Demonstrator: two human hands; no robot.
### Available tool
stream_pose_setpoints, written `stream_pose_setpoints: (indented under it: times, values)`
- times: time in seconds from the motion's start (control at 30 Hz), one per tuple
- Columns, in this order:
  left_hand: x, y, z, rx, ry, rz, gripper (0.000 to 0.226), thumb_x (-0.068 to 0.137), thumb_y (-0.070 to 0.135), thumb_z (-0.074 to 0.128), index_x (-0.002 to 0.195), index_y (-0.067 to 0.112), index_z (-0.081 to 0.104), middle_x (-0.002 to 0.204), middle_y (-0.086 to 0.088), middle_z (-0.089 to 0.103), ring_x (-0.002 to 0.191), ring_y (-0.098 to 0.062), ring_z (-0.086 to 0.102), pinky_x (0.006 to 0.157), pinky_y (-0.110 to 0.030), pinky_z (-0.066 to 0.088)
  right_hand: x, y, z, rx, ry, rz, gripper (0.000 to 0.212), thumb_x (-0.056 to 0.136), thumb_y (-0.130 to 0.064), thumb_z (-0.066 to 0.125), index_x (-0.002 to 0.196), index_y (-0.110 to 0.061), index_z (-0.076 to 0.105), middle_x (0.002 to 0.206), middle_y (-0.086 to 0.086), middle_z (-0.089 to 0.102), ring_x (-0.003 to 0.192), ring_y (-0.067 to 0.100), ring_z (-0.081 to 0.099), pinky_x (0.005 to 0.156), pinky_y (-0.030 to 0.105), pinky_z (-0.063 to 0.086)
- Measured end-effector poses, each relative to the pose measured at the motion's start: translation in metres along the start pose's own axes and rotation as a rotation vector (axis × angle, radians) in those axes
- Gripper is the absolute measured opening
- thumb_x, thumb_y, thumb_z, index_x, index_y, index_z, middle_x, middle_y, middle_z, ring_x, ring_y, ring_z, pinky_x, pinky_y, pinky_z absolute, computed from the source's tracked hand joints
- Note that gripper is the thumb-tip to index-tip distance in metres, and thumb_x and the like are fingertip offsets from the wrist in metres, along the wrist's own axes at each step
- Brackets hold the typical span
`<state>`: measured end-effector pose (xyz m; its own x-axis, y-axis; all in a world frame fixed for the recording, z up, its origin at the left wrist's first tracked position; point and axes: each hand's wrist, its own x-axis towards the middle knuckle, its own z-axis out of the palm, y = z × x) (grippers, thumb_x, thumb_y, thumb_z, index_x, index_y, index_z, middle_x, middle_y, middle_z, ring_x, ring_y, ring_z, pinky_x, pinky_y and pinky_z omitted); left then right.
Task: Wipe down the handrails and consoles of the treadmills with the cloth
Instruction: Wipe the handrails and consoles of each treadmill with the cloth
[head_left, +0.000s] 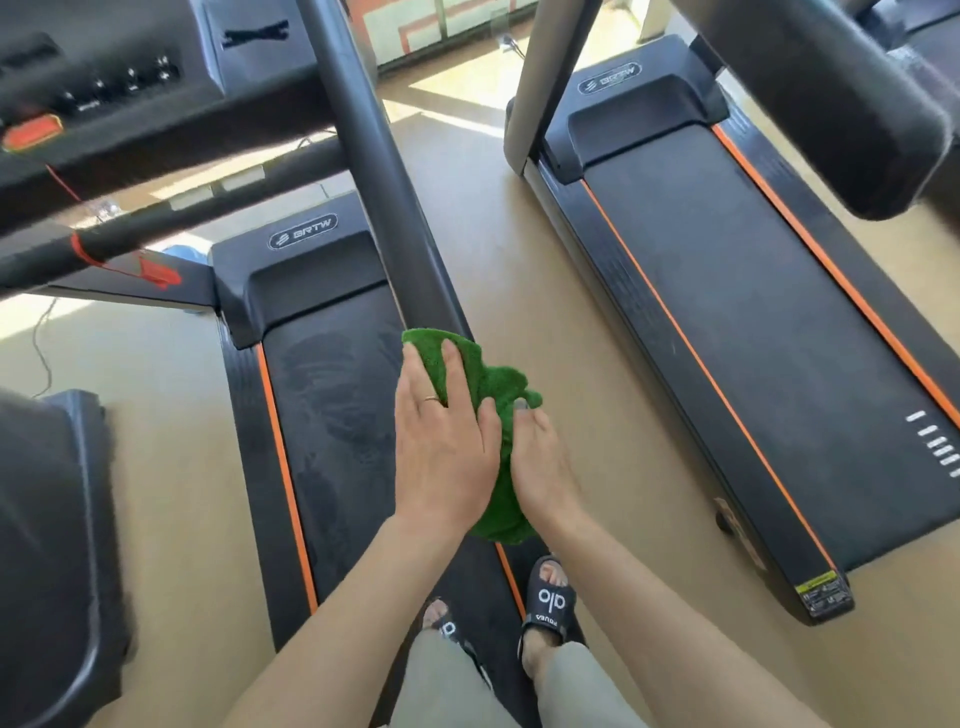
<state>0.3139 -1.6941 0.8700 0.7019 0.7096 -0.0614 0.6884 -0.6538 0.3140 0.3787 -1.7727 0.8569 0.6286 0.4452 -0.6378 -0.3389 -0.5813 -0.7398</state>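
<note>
A green cloth (488, 384) is wrapped over the near end of a long black handrail (363, 156) that runs from the top centre down to the middle of the view. My left hand (441, 441) lies flat on top of the cloth with its fingers spread, pressing it onto the rail. My right hand (540, 462) grips the cloth from the right side and underneath. The black console (130, 88) with small buttons and a red stop button (31, 132) is at the top left, blurred.
The belt (332, 415) of this treadmill lies below, with my sandalled feet (548, 608) on its rear end. A second treadmill (727, 312) stands to the right across a strip of tan floor. Another console edge (841, 104) hangs at the top right; a third machine (57, 545) is at the left.
</note>
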Motion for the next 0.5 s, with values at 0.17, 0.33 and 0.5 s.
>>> stream_pose_setpoints:
  times: [0.17,0.33,0.5]
  values:
    - [0.004,0.011,-0.012,0.411,-0.187,0.352,0.066,0.101,0.036,0.015,0.153,0.002,0.038,0.163,-0.013,0.032,0.155,-0.028,0.016,0.126,-0.05,0.011,-0.041,0.023,0.007,0.237,0.251,0.009,0.038,0.108,-0.04,0.032,0.127,-0.021,0.059,0.123,-0.009,0.052,0.123,0.015,0.05,0.104,0.029,0.037]
    - [0.064,0.031,-0.03,0.636,-0.443,0.476,0.055,0.099,0.036,0.027,0.119,0.008,0.069,0.126,-0.009,0.066,0.126,-0.027,0.05,0.122,-0.04,0.018,-0.011,0.019,0.013,0.371,-0.007,0.21,0.081,0.081,-0.083,0.027,0.133,-0.033,0.062,0.127,-0.002,0.067,0.118,0.018,0.062,0.107,0.043,0.047]
    - [0.117,0.051,-0.028,0.862,-0.609,0.536,0.046,0.107,0.038,0.029,0.125,0.017,0.066,0.131,-0.003,0.064,0.125,-0.022,0.055,0.101,-0.034,0.033,0.044,-0.014,0.011,0.432,-0.091,0.279,0.082,0.082,-0.078,0.03,0.136,-0.025,0.061,0.128,0.007,0.068,0.121,0.023,0.062,0.11,0.044,0.045]
